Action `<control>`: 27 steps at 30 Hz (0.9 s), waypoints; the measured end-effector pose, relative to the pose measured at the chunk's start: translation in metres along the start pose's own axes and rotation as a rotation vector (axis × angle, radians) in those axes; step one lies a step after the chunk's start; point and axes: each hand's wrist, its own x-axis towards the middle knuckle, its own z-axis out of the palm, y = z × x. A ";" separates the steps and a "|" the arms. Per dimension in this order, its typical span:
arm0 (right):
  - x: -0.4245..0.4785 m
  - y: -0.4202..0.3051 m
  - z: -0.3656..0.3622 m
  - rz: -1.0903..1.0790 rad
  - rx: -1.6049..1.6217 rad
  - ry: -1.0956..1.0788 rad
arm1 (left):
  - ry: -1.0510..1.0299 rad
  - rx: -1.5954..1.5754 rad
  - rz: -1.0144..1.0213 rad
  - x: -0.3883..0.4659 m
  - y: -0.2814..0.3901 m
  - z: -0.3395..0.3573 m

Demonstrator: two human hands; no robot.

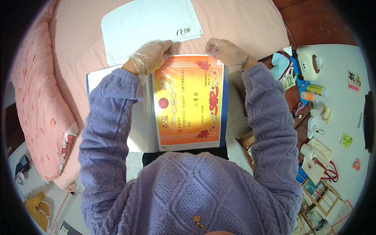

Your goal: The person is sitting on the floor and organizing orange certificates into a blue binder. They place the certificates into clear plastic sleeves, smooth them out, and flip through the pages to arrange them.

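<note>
An orange and yellow award certificate (188, 102) with red ornaments lies sideways in a clear pocket of the blue display folder (224, 117). It bears print and handwriting. The folder is spread across my lap and the bed's edge, with a pale page (141, 129) on its left side. My left hand (152, 57), in a thin clear plastic glove, has its fingers closed at the pocket's upper edge. Near the upper right corner is my right hand (227, 53), gloved alike, with curled fingers. Slight blur hides whether those fingers grip the edge.
White sheets (149, 26) lie on the pink bed (235, 20) beyond the folder. A strawberry-patterned quilt (47, 111) is bunched at left. Along the right stand a cartoon tissue box (307, 63), a face mask (280, 63), bottles and a canvas bag (314, 167).
</note>
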 end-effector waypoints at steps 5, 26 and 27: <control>0.002 0.015 0.011 -0.230 -0.076 -0.015 | 0.001 -0.086 -0.030 -0.001 0.002 0.003; 0.005 0.011 0.015 -0.337 -0.110 0.047 | -0.093 0.029 0.054 0.002 0.003 -0.002; 0.005 0.015 0.017 -0.302 -0.071 0.022 | -0.109 0.042 0.039 0.000 0.010 -0.008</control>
